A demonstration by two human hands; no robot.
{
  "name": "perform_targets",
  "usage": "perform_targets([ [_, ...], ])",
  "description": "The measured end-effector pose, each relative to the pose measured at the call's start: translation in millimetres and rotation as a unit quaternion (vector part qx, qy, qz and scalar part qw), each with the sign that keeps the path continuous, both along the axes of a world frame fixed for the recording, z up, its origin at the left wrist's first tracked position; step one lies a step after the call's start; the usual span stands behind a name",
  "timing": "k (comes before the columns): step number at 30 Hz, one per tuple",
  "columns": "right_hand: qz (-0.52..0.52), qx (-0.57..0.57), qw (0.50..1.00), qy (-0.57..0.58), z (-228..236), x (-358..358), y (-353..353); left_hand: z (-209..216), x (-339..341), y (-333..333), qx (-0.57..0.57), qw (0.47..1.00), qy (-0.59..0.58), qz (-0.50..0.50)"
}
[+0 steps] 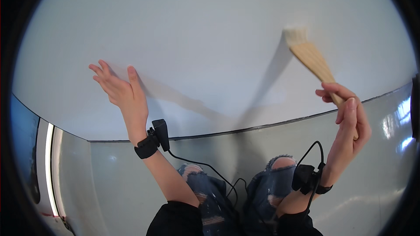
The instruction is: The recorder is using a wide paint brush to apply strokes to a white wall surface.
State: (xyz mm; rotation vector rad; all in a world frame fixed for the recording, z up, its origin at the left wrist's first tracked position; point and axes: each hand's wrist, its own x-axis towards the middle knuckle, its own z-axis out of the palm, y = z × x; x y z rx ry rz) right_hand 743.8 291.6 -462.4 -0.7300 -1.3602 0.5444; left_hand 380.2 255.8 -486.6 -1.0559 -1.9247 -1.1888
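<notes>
My right hand (348,113) grips the wooden handle of a flat, wide brush (313,59). Its pale bristles point up and to the left, over or against the large pale surface (210,30), and look slightly blurred. On the left, my left hand (122,87) holds nothing; its fingers and thumb are spread and lie close to or on the same pale surface. I cannot tell whether it touches. Shadows of both hands and of the brush fall across that surface.
A dark edge strip (245,130) borders the pale surface, with a grey-green floor (127,179) on its near side. Black devices (161,134) with cables are strapped to both wrists. My knees in ripped jeans (271,179) show below. A bright light strip (51,170) stands at far left.
</notes>
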Motion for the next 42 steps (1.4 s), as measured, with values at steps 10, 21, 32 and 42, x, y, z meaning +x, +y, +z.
perform_targets([
  [10,0.072,-0.153,0.983,-0.067,-10,6,-2,-2,0,-1,-0.015,1.000,-0.005,-0.002],
  [21,0.038,0.218,0.975,0.011,-3,-22,2,3,2,-1,-0.003,1.000,-0.001,-0.009],
  [32,0.045,-0.015,0.990,-0.130,4,-14,-18,5,3,-1,-0.014,1.000,0.005,-0.007],
  [42,0.104,0.014,0.993,-0.045,0,-10,-21,1,3,0,-0.006,1.000,-0.004,0.005],
])
